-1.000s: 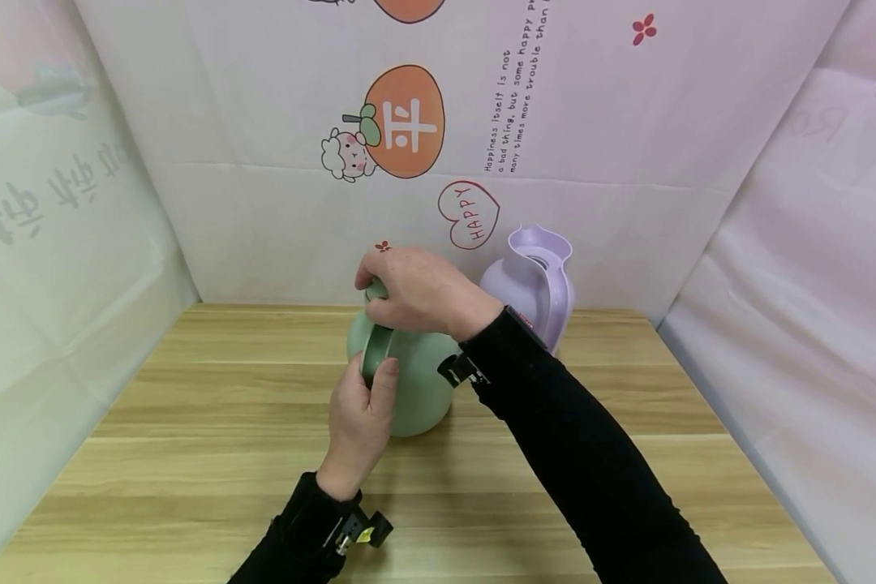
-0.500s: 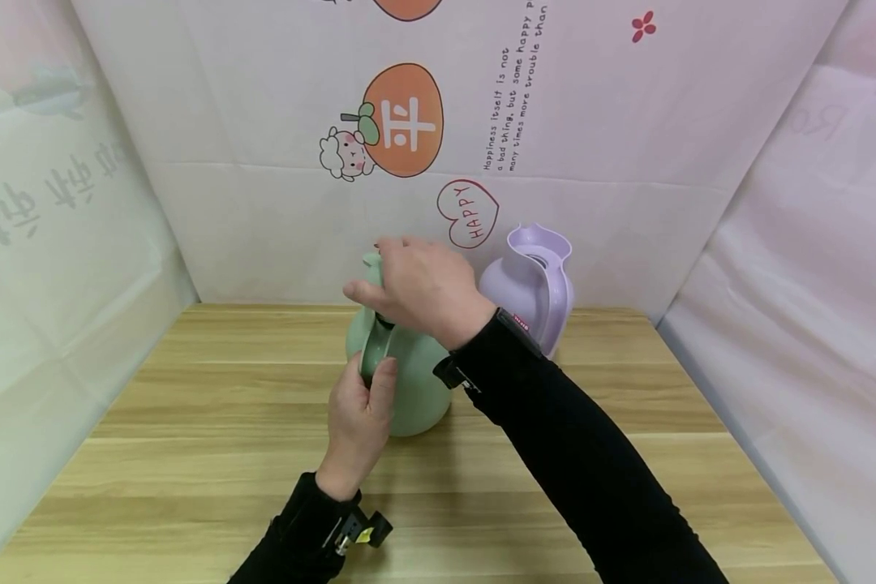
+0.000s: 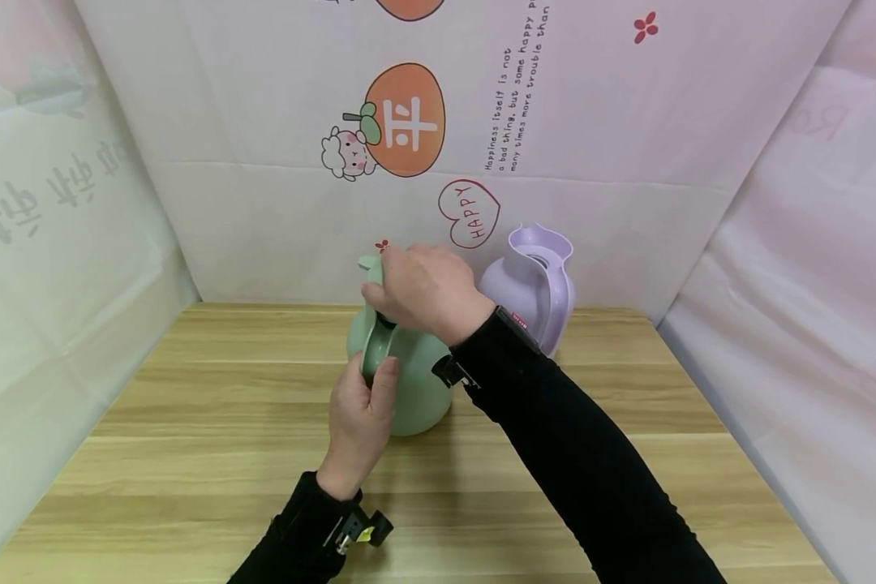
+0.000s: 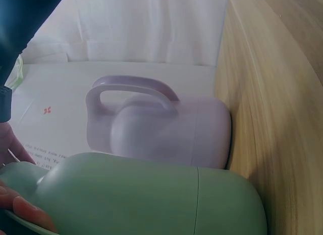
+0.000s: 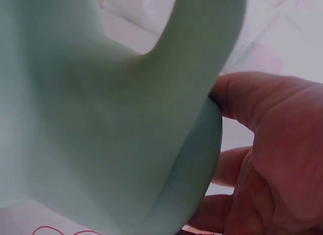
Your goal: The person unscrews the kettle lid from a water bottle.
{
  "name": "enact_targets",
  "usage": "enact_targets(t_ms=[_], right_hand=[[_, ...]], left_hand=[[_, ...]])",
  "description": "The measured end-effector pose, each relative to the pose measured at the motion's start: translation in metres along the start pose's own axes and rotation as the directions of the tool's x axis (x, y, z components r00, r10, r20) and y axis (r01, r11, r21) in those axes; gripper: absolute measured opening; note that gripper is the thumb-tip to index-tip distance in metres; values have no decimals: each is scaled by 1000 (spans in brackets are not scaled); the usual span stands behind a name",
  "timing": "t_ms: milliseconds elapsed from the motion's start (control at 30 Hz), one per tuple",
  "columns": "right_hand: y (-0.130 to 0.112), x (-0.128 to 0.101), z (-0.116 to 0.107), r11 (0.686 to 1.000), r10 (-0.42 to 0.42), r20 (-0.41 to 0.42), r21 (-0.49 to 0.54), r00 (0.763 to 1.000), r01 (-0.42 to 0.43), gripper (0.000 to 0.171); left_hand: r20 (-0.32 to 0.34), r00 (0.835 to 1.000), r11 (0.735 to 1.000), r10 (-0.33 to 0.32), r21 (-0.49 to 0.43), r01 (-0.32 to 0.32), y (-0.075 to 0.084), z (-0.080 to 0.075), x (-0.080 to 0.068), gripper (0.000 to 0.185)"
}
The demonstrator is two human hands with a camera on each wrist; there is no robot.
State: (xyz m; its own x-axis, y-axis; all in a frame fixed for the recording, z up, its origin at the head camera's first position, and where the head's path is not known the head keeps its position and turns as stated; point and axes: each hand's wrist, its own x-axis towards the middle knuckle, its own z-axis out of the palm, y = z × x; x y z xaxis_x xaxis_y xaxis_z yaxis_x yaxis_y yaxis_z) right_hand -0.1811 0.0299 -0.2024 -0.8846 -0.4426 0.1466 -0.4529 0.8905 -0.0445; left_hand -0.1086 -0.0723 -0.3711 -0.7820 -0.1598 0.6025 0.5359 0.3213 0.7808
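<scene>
A green thermos jug (image 3: pixel 419 389) stands upright on the wooden table in the head view. Its handle (image 3: pixel 376 349) faces me, and my left hand (image 3: pixel 355 426) is wrapped round it, thumb on the right side. My right hand (image 3: pixel 434 292) is over the jug's mouth and hides most of it. In the right wrist view, the thumb and fingers of my right hand (image 5: pixel 282 139) curl round a green lid (image 5: pixel 194 164) at the top of the jug. How firmly the lid sits cannot be seen.
A lilac thermos jug (image 3: pixel 518 284) stands behind and to the right of the green one, partly behind my right forearm. Printed white cloth (image 3: pixel 263 227) rises behind the wooden table (image 3: pixel 190 454) and along both sides.
Half a second ago my right thumb stuck out to the left; now it has drawn back in against the lid. My left hand and both jugs have stayed in place.
</scene>
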Motion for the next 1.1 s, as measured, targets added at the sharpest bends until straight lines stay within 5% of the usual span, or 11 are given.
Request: enact_targets(t_ms=[400,867,1100], right_hand=[[7,6,0,987,-122,19,105,992,119,17],[5,10,-2,985,-157,23,76,987,155,11],[7,8,-4,978,-202,61,68,977,198,51]], left_hand=[[13,1000,1000,13,-11,-13,-1,0,-1,17],[19,1000,1000,0,-19,0,0,-1,-1,19],[18,1000,1000,-6,-8,7,1,-1,-1,20]])
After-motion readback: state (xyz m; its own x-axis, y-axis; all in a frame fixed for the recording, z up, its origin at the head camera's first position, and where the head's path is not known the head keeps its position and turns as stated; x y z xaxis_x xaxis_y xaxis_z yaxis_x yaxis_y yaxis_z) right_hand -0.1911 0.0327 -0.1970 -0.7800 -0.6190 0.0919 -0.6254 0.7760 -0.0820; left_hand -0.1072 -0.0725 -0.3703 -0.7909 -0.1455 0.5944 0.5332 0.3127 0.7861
